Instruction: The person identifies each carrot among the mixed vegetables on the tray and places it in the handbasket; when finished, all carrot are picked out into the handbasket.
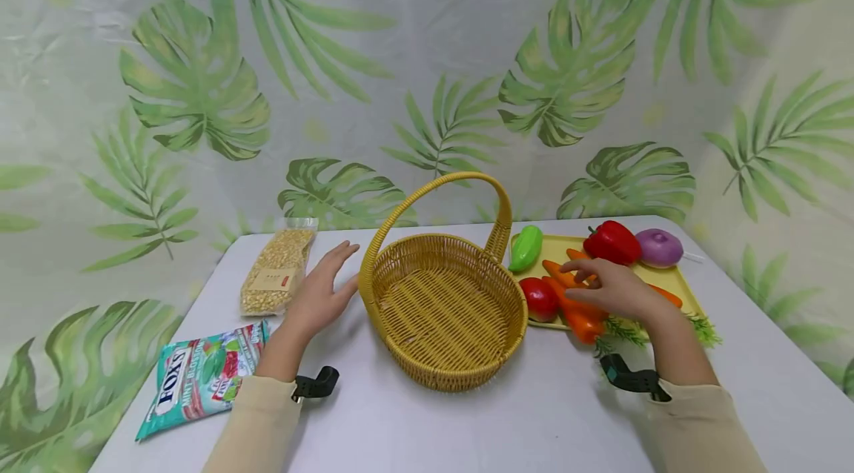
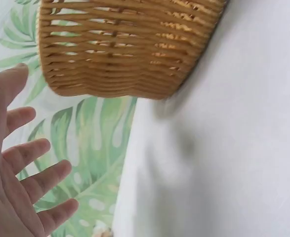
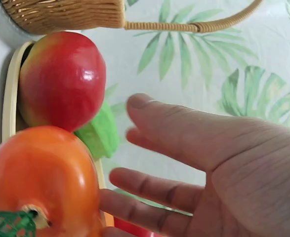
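A wicker basket with a tall arched handle stands upright in the middle of the table. My left hand hovers just left of it, fingers spread and nothing in them; the left wrist view shows the basket wall beyond the fingertips. Over a yellow tray my right hand reaches above orange carrots, fingers slightly bent and holding nothing. A carrot's thick end lies close by its fingertips. Beside it sits a red and yellow fruit, at the tray's left corner.
The tray also bears a green ridged vegetable, a red bell pepper and a purple onion. On the left lie a bag of yellow kernels and a teal Fox's candy bag. A leaf-printed cloth hangs behind the table.
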Demonstrator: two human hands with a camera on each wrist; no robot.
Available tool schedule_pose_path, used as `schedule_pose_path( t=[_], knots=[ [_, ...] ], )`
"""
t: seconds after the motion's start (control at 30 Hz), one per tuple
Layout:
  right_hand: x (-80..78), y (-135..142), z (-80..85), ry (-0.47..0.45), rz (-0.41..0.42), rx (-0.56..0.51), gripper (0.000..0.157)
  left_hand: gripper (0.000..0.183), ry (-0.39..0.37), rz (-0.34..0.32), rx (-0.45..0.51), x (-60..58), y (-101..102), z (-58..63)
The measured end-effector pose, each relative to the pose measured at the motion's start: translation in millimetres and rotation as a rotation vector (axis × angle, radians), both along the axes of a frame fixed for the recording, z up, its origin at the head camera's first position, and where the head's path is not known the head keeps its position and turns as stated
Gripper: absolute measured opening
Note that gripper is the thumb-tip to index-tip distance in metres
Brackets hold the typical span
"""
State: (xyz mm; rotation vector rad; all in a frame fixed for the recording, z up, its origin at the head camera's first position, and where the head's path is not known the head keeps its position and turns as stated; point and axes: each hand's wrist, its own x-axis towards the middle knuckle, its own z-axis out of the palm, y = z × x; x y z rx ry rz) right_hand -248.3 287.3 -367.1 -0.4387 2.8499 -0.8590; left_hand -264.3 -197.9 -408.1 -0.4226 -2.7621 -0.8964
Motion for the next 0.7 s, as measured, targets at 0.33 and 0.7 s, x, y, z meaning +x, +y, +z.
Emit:
schedule_pose_path(
  t=[0.33,0.7],
  knots=[
    [6.8,3.0,2.8,-0.084,0.023,0.009,0.049,0.052,-0.131,-0.004,0.249,-8.0,16.4,-21.1],
    [13.3,9.7,7.7,-0.239,0.078,-0.02,0.063,0.046,-0.216,-0.075,0.465,-8.8,23.8,-27.8]
  ],
)
